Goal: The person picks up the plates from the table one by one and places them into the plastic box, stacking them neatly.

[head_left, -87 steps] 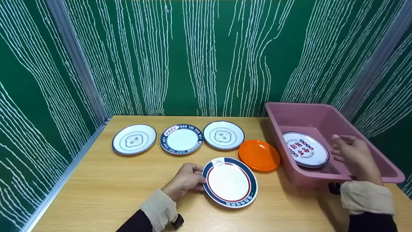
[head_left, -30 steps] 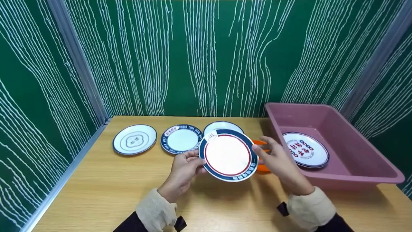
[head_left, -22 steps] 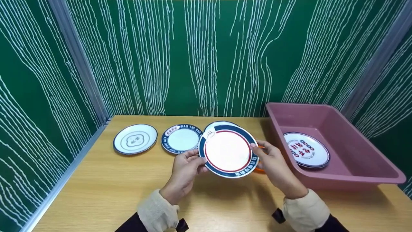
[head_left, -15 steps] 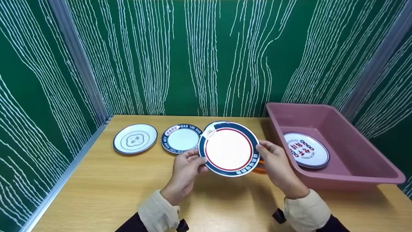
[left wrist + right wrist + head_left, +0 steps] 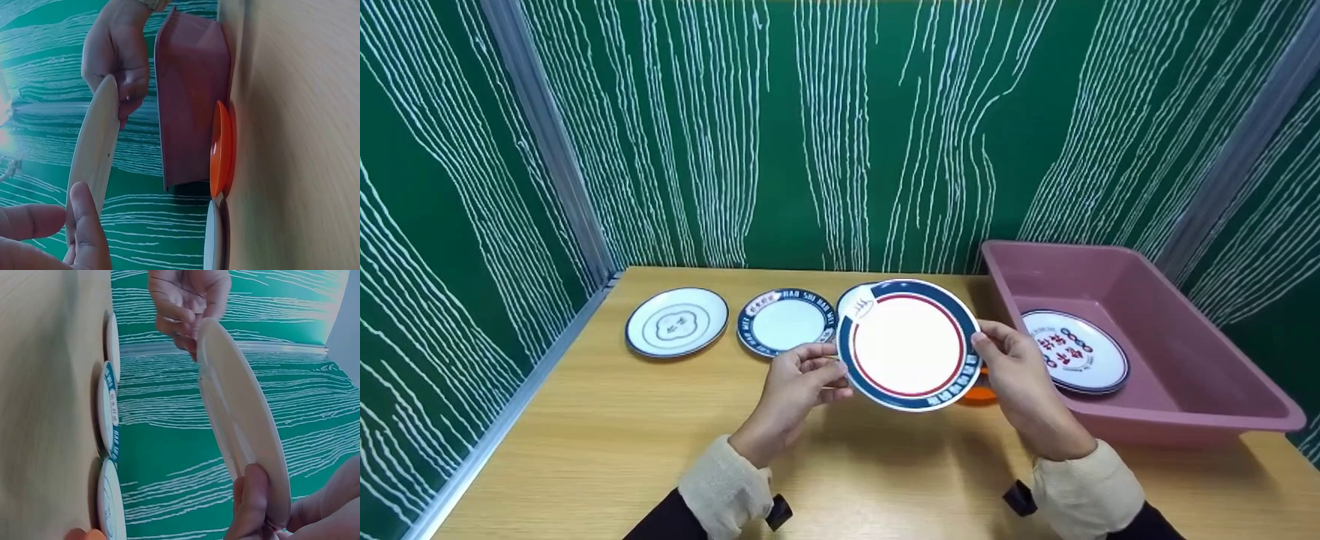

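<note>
Both hands hold a white plate [image 5: 909,346] with a dark blue rim band and a red ring, raised above the table and tilted, its face towards the head camera. My left hand [image 5: 789,394] pinches its left edge. On the opposite edge, the right hand [image 5: 1024,386] grips with the thumb on the rim and the fingers behind. The right wrist view shows the plate's pale underside [image 5: 247,410]. Behind it, an orange plate [image 5: 979,395] and another blue-edged white plate [image 5: 111,500] lie mostly hidden in the head view.
Left on the wooden table [image 5: 585,450] lie a white plate with a flower-shaped outline [image 5: 676,322] and a plate with a lettered blue rim [image 5: 787,324]. At right stands a pink basin [image 5: 1170,360] containing stacked white plates with red characters [image 5: 1076,352]. A green wall [image 5: 885,150] closes the back.
The right hand has come from over the basin to the plate's right edge. The plate, earlier held low by the left hand alone, is now higher, and has lately shifted slightly right.
</note>
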A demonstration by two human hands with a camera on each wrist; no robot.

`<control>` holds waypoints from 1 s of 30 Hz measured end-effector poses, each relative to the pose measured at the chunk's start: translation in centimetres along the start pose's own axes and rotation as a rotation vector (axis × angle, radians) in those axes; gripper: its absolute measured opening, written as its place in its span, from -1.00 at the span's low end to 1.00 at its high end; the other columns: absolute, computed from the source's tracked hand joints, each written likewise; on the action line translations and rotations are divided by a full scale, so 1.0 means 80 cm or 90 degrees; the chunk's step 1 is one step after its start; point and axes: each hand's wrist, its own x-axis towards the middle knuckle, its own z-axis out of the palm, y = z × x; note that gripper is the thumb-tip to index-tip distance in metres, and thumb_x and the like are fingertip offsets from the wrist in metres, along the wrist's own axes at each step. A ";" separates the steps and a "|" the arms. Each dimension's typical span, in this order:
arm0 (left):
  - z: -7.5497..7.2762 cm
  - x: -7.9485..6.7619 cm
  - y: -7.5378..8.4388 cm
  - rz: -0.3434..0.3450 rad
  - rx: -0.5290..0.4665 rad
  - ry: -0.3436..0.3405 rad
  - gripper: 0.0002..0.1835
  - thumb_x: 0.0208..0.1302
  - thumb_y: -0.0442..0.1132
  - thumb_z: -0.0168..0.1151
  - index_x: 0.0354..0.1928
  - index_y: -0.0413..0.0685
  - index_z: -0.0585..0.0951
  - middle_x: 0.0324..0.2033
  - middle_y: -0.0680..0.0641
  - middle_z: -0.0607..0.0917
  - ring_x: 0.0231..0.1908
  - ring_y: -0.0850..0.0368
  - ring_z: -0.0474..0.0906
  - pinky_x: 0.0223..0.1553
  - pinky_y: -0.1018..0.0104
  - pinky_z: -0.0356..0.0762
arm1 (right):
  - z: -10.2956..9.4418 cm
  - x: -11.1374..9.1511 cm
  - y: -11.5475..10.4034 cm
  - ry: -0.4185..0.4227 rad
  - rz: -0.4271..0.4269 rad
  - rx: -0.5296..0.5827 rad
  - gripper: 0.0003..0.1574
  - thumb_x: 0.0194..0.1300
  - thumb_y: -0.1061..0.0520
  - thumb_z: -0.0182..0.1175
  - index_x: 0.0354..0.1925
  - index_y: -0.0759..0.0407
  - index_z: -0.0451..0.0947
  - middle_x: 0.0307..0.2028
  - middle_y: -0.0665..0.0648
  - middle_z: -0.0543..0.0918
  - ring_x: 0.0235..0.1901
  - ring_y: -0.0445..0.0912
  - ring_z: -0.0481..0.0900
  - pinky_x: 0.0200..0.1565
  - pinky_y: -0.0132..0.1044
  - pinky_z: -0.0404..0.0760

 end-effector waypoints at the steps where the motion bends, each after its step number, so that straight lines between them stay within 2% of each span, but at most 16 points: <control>1: -0.002 0.002 0.000 0.000 0.007 -0.002 -0.64 0.37 -0.39 0.31 0.16 -0.27 0.55 -0.14 -0.22 0.67 -0.23 0.00 0.71 -0.14 0.21 0.77 | -0.004 0.000 -0.001 0.001 0.002 -0.005 -0.49 0.65 0.10 -0.10 0.37 0.37 0.31 -0.04 0.22 0.56 -0.26 -0.10 0.63 -0.18 -0.31 0.75; 4: -0.011 0.012 -0.004 0.013 0.025 0.001 -0.69 0.38 -0.42 0.27 0.13 -0.28 0.57 -0.17 -0.21 0.64 -0.24 -0.01 0.67 -0.16 0.19 0.77 | -0.015 0.000 -0.006 0.010 -0.002 -0.006 -0.47 0.66 0.08 -0.11 0.40 0.36 0.31 0.01 0.24 0.55 -0.24 -0.12 0.62 -0.17 -0.36 0.73; 7: -0.024 0.026 -0.010 0.034 0.038 0.029 -0.74 0.38 -0.47 0.22 0.07 -0.32 0.57 -0.21 -0.18 0.62 -0.28 -0.01 0.64 -0.22 0.21 0.78 | -0.027 0.000 -0.013 0.025 -0.008 -0.019 -0.43 0.66 0.04 -0.13 0.43 0.33 0.29 0.12 0.27 0.52 -0.15 -0.14 0.61 -0.11 -0.43 0.69; 12: -0.049 0.045 -0.015 0.049 0.056 0.109 -0.74 0.33 -0.53 0.18 0.04 -0.37 0.55 -0.24 -0.19 0.59 -0.35 0.04 0.61 -0.32 0.27 0.76 | -0.051 -0.001 -0.027 0.063 0.019 -0.026 -0.33 0.65 -0.10 -0.12 0.53 0.16 0.22 0.35 0.25 0.42 0.08 -0.06 0.57 0.04 -0.45 0.65; 13: -0.055 0.048 -0.015 0.049 0.071 0.126 -0.73 0.32 -0.53 0.18 0.04 -0.37 0.55 -0.24 -0.19 0.59 -0.35 0.04 0.61 -0.32 0.27 0.76 | -0.056 -0.001 -0.029 0.073 0.027 -0.018 -0.32 0.64 -0.12 -0.11 0.54 0.13 0.21 0.38 0.24 0.40 0.09 -0.04 0.58 0.05 -0.43 0.66; 15: -0.069 0.054 -0.014 0.055 0.142 0.166 -0.72 0.29 -0.51 0.19 0.04 -0.35 0.57 -0.22 -0.20 0.62 -0.34 0.04 0.63 -0.31 0.28 0.74 | -0.066 0.000 -0.034 0.098 0.039 0.010 -0.31 0.62 -0.13 -0.08 0.55 0.11 0.21 0.38 0.23 0.40 0.06 -0.03 0.60 0.02 -0.41 0.68; 17: -0.087 0.059 -0.012 0.062 0.236 0.205 -0.72 0.27 -0.48 0.22 0.03 -0.36 0.60 -0.18 -0.22 0.66 -0.27 0.03 0.64 -0.23 0.27 0.71 | -0.076 0.002 -0.038 0.117 0.042 0.054 -0.31 0.62 -0.12 -0.07 0.54 0.13 0.21 0.35 0.22 0.42 -0.01 -0.06 0.64 -0.02 -0.38 0.70; 20: -0.116 0.063 -0.006 0.055 0.364 0.256 -0.68 0.27 -0.42 0.27 0.06 -0.35 0.60 -0.12 -0.21 0.67 -0.12 -0.01 0.61 -0.05 0.22 0.62 | -0.092 0.005 -0.042 0.138 0.029 0.128 -0.33 0.62 -0.07 -0.06 0.51 0.19 0.24 0.18 0.16 0.54 -0.13 -0.16 0.68 -0.10 -0.41 0.73; 24: -0.150 0.062 0.005 0.038 0.406 0.295 -0.61 0.29 -0.39 0.26 0.15 -0.38 0.56 -0.02 -0.29 0.63 0.02 -0.14 0.54 0.11 0.06 0.53 | -0.112 0.008 -0.043 0.161 -0.002 0.199 -0.44 0.63 0.00 -0.07 0.39 0.29 0.30 -0.11 0.04 0.65 -0.27 -0.22 0.69 -0.27 -0.44 0.72; 27: -0.172 0.061 0.011 0.036 0.437 0.333 -0.54 0.29 -0.35 0.24 0.20 -0.41 0.52 0.09 -0.39 0.58 0.12 -0.24 0.50 0.22 -0.02 0.46 | -0.126 0.010 -0.042 0.188 0.007 0.210 -0.44 0.63 -0.01 -0.07 0.39 0.30 0.30 -0.15 0.04 0.64 -0.30 -0.22 0.67 -0.32 -0.44 0.70; 30: -0.191 0.060 0.013 -0.005 0.488 0.394 -0.45 0.29 -0.28 0.20 0.31 -0.34 0.46 0.24 -0.43 0.47 0.23 -0.35 0.38 0.28 -0.17 0.36 | -0.139 0.015 -0.041 0.209 0.039 0.199 -0.36 0.63 -0.04 -0.09 0.48 0.27 0.26 -0.11 0.03 0.61 -0.27 -0.23 0.68 -0.29 -0.44 0.71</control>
